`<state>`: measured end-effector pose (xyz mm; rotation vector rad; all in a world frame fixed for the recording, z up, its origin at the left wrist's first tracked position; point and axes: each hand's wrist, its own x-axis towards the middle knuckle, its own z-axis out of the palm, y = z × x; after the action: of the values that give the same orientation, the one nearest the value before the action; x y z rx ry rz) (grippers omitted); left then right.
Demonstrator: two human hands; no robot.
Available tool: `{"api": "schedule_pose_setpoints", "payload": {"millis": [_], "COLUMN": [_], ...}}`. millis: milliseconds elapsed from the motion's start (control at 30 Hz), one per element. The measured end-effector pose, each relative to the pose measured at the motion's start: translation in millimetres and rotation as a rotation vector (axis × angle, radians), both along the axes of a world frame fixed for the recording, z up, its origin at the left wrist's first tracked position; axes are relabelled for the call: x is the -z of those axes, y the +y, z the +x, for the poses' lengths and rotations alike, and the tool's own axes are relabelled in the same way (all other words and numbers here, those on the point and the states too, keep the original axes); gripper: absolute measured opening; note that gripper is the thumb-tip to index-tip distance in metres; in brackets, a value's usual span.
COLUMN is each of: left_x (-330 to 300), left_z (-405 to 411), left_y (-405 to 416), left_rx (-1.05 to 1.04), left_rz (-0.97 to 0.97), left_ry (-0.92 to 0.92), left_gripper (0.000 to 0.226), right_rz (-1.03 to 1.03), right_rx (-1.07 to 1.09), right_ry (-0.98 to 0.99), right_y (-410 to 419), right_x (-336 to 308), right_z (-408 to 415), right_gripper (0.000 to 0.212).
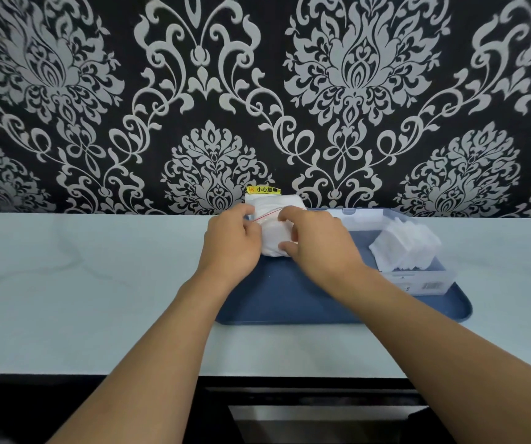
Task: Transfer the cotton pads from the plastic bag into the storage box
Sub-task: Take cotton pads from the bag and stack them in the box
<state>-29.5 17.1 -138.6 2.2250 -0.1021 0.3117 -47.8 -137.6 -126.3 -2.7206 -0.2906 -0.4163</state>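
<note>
Both hands grip a clear plastic bag point(273, 230) stuffed with white cotton pads, upright on the dark blue plastic tray point(290, 302). The left hand point(230, 243) curls shut on its left side; the right hand point(317, 241) pinches its red-lined top edge. A clear rectangular storage box point(418, 280), just right, already holds square white cotton pads point(405, 248).

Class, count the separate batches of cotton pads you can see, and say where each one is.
2: one in the plastic bag between both hands, one stacked in the storage box on the tray's right. Hands may hide more.
</note>
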Motion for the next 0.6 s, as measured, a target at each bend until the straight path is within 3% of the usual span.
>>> {"api": "schedule_pose_setpoints", "payload": {"millis": [267,467,600], "left_x": [0,1,2], "left_z": [-1,-6,-7], "left_y": [-2,-8,-12], "left_rx": [-0.017,0.002,-0.032], "left_rz": [-0.016,0.021,0.008], "left_ry": [-0.024,-0.051,-0.061], "left_gripper": [0.034,0.054,0.045], "right_rz": [-0.025,-0.157,-0.113], "right_rx": [-0.013,-0.002,0.029], "right_ry": [-0.061,-0.032,-0.046], "right_y": [4,11,9], "right_x": [-4,-1,0], "right_z": [1,2,2], "right_gripper": [0.037,0.054,0.025]}}
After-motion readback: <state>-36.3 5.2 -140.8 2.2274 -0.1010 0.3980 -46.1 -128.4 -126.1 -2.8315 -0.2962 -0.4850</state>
